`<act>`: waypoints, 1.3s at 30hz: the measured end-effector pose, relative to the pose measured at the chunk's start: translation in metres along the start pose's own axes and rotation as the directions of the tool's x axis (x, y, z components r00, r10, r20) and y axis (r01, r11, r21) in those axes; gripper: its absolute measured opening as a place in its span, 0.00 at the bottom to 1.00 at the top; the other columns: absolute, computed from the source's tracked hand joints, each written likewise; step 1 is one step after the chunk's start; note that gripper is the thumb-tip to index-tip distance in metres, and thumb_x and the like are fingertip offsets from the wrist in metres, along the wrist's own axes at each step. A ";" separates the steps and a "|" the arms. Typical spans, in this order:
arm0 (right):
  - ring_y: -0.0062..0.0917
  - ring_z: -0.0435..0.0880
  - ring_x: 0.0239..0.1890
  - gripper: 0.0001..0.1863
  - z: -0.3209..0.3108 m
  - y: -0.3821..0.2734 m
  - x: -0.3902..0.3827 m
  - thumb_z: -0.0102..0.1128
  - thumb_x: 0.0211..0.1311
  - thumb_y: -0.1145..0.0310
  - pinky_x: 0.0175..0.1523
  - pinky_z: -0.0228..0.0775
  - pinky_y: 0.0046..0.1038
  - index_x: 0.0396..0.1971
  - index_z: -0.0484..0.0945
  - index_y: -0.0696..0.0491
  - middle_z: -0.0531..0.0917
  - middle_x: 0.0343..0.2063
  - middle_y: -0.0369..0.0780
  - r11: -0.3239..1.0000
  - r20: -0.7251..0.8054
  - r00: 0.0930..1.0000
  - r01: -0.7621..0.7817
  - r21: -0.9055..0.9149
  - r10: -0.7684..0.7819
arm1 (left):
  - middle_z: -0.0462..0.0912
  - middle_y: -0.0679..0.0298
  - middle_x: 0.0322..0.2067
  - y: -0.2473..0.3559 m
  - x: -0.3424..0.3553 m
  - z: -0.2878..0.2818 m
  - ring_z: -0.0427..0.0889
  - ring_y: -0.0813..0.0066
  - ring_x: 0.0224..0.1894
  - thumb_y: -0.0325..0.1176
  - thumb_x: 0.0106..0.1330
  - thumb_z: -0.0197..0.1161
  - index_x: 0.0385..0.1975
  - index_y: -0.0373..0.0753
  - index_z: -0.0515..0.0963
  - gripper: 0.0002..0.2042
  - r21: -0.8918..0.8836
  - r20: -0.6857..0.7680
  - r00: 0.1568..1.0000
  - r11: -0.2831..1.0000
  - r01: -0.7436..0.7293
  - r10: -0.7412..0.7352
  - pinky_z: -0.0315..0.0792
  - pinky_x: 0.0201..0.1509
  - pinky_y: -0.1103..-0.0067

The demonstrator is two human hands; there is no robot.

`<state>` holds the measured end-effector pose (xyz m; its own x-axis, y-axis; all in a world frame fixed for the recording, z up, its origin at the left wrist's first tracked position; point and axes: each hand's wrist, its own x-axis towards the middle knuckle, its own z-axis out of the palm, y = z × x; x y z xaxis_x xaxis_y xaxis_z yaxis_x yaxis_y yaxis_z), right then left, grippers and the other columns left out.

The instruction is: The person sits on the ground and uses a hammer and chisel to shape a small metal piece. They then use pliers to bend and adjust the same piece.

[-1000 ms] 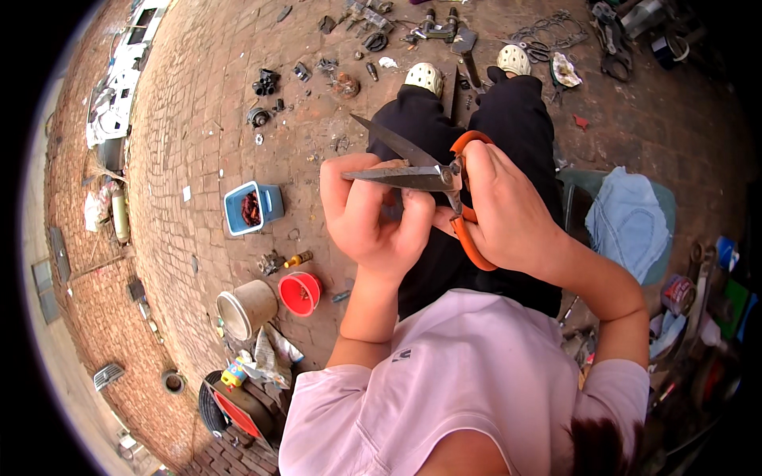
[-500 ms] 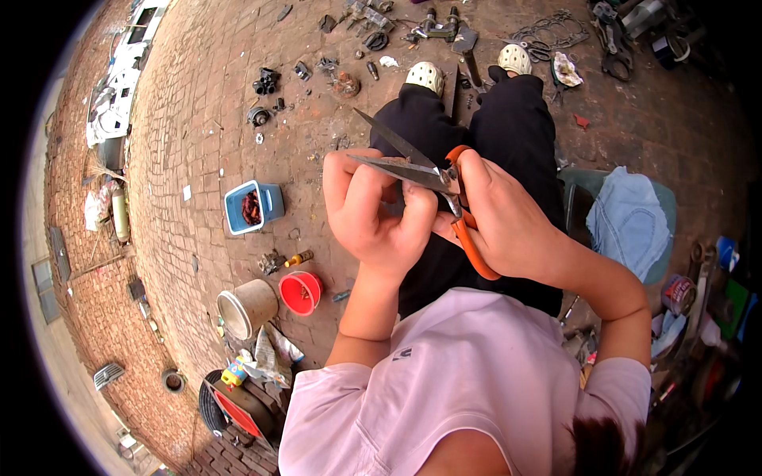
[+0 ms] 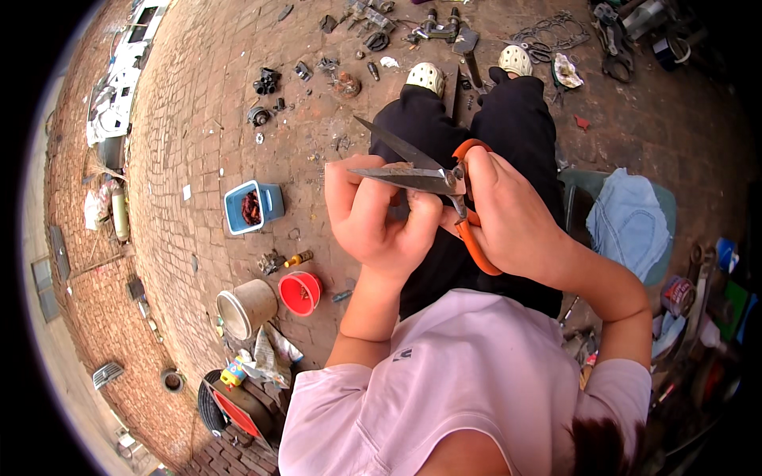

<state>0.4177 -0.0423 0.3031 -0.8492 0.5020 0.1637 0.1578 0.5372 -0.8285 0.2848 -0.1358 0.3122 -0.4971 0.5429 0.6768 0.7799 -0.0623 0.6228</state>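
My right hand (image 3: pixel 512 206) is wrapped round the orange handles of a pair of scissors (image 3: pixel 476 247), held above my lap. The two grey blades stand apart and point left. The lower blade lies across the curled fingers of my left hand (image 3: pixel 377 218), close to the fingertips. The left thumb and fingers are closed together beside the blade. A small brownish bit (image 3: pixel 399 165) shows at the blade's upper edge; whether the left fingers grip it, or anything else, is hidden by the blade and fingers.
Left of me stand a blue tub (image 3: pixel 255 208) with dark red pieces, a red bucket (image 3: pixel 300 293) and a whitish bucket (image 3: pixel 248 309). Metal parts (image 3: pixel 267 81) and a hammer (image 3: pixel 468 57) lie beyond on the brick ground. Light blue denim (image 3: pixel 631 222) rests on the right.
The scissors have turned slightly, their blades drawing a little closer together. My right hand has shifted slightly; my left hand has barely moved.
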 end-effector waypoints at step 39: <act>0.44 0.77 0.37 0.28 0.001 0.002 0.003 0.74 0.49 0.59 0.41 0.72 0.39 0.37 0.67 0.62 0.77 0.32 0.50 0.975 -0.125 0.992 0.004 -0.222 -0.033 | 0.72 0.60 0.31 0.002 0.001 -0.006 0.68 0.76 0.30 0.21 0.50 0.60 0.29 0.32 0.77 0.06 -0.109 0.138 0.984 0.986 0.130 -0.115 0.62 0.32 0.82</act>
<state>0.4145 -0.0407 0.3015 -0.7844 0.5648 0.2563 0.2621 0.6764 -0.6883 0.2842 -0.1403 0.3163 -0.5262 0.6565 0.5406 0.6626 -0.0820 0.7445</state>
